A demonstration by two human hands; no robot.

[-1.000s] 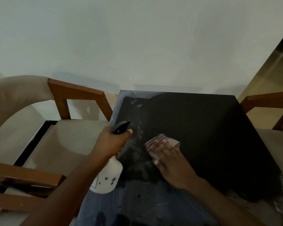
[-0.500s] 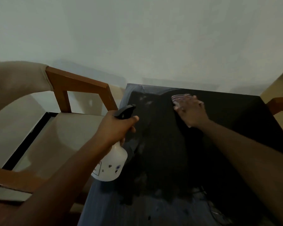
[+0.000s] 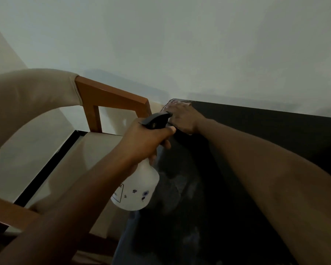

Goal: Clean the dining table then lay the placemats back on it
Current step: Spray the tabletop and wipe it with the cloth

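Observation:
The dark glossy dining table (image 3: 266, 134) fills the lower right, with wet smears on its left part. My right hand (image 3: 183, 117) presses flat on the table's far left corner, over a cloth (image 3: 172, 102) that barely shows past the fingers. My left hand (image 3: 147, 142) grips the neck of a white spray bottle (image 3: 136, 190) with a black trigger head, held in the air over the table's left edge. No placemats are in view.
A wooden chair (image 3: 111, 96) with a beige padded back and seat stands right beside the table's left edge. A pale wall runs along the table's far side.
My right hand slid the cloth from the table's middle to the far edge, then left into the far left corner. The spray bottle stayed in my left hand.

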